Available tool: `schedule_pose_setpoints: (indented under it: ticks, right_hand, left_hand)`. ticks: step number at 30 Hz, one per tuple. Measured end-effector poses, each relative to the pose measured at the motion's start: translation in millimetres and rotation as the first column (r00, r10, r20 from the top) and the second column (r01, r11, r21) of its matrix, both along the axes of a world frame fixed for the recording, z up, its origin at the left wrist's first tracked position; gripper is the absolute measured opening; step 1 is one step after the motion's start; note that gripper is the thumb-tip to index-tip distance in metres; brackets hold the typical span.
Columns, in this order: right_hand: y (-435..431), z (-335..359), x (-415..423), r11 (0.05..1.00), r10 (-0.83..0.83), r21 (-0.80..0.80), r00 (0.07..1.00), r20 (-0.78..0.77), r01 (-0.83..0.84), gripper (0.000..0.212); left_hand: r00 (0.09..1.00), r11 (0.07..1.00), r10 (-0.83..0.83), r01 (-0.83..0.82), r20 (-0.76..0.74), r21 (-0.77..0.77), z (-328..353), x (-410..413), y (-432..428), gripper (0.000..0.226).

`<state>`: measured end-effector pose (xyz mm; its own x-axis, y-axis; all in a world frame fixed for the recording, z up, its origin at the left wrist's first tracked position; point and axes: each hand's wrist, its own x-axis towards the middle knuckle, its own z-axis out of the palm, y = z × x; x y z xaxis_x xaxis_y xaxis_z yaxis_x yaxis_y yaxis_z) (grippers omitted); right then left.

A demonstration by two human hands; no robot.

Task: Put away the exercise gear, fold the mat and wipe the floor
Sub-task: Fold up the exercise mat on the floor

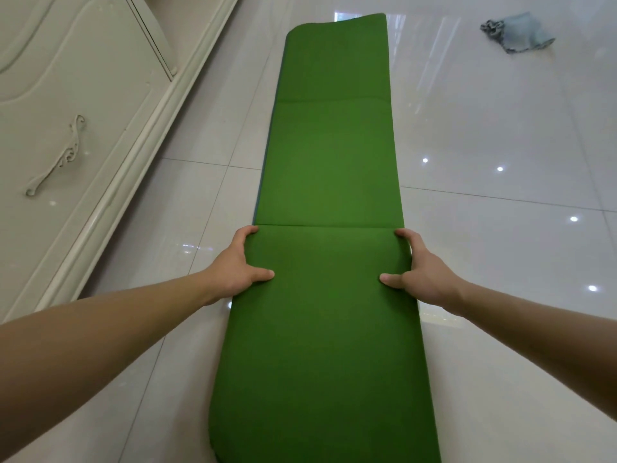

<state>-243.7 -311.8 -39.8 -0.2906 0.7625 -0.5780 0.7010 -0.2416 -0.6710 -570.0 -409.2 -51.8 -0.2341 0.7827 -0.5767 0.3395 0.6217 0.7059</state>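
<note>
Glossy tile floor beside a carved cream cabinet, perhaps drawers.

light: bright, even; glare: small white spots on glossy floor; edges: wide-angle bowing; focus: sharp

Mat lengthwise on floor, cabinet to its left, cloth far right.

The frame's left is closed off by a white cabinet; a narrow strip of floor is left between it and the green mat. Open floor at right is broken by a cloth, upper right
</note>
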Motion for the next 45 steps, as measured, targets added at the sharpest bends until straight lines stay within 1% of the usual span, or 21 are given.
schedule_pose_setpoints:
  ticks: [7,13,21,24,28,31,33,39,45]
  right_hand:
    - [-41.6,1.9,8.4,0.998,0.019,-0.053,1.0,0.008,-0.018,0.089]
    - [-54.0,7.7,10.4,0.997,0.016,-0.076,1.0,0.008,-0.016,0.087]
    - [-53.0,23.4,10.3,0.992,-0.045,-0.117,0.996,-0.073,0.036,0.079]
    - [-47.4,33.1,8.0,0.994,-0.04,-0.106,0.993,-0.107,0.029,0.073]
    - [-39.8,41.6,5.6,0.989,-0.098,-0.128,0.982,-0.163,0.078,0.056]
    - [-32.2,48.3,5.7,0.985,-0.133,-0.13,0.972,-0.194,0.109,0.049]
    - [-27.4,54.2,5.5,0.988,-0.123,-0.112,0.972,-0.2,0.102,0.054]
    - [-17.3,71.0,8.6,1.0,-0.026,0.006,0.986,-0.167,0.028,0.083]
    - [-7.2,80.9,9.7,0.996,0.047,0.085,0.99,-0.134,-0.036,0.098]
  left_hand:
    - [1.0,0.999,-0.027,0.027,-0.012,-0.035,4.0,4.8,-43.4,0.093]
    - [1.0,0.999,-0.018,0.018,-0.013,-0.044,8.4,9.1,-58.7,0.093]
    - [0.999,0.999,0.015,-0.014,0.037,-0.045,21.5,7.8,-56.2,0.09]
    - [0.997,0.998,0.036,-0.033,0.061,-0.054,25.7,3.9,-49.8,0.084]
    - [0.985,0.99,0.14,-0.136,0.097,-0.043,31.4,2.4,-40.6,0.061]
    - [0.985,0.989,0.148,-0.146,0.091,-0.026,36.4,0.5,-32.2,0.057]
    - [0.99,0.994,0.114,-0.113,0.088,-0.013,43.2,-4.4,-26.7,0.062]
    - [0.997,1.0,0.016,-0.018,0.08,0.021,67.0,-14.7,-17.1,0.087]
    - [0.998,0.999,-0.049,0.048,0.037,0.025,84.2,-25.4,-14.5,0.105]
